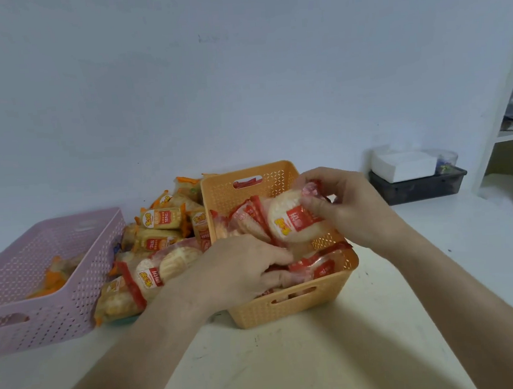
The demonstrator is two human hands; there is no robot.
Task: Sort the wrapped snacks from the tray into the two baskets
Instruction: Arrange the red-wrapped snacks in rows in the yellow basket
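An orange basket (298, 309) stands in the middle of the table with several red-wrapped round snacks in it. My right hand (346, 205) holds one red-wrapped round snack (294, 222) above the basket. My left hand (239, 269) reaches over the basket's left rim, its fingers closed on another red-wrapped snack (311, 266) inside. A pink basket (43, 315) at the left holds a few orange-wrapped snacks (54, 276). Between the baskets lies a pile of orange- and red-wrapped snacks (159, 229); the tray under it is almost hidden.
A dark bin (417, 187) with a white box (403, 164) on it sits at the back right against the wall. A white shelf unit (496, 132) stands at the far right. White tabletop (293, 360) lies in front of the baskets.
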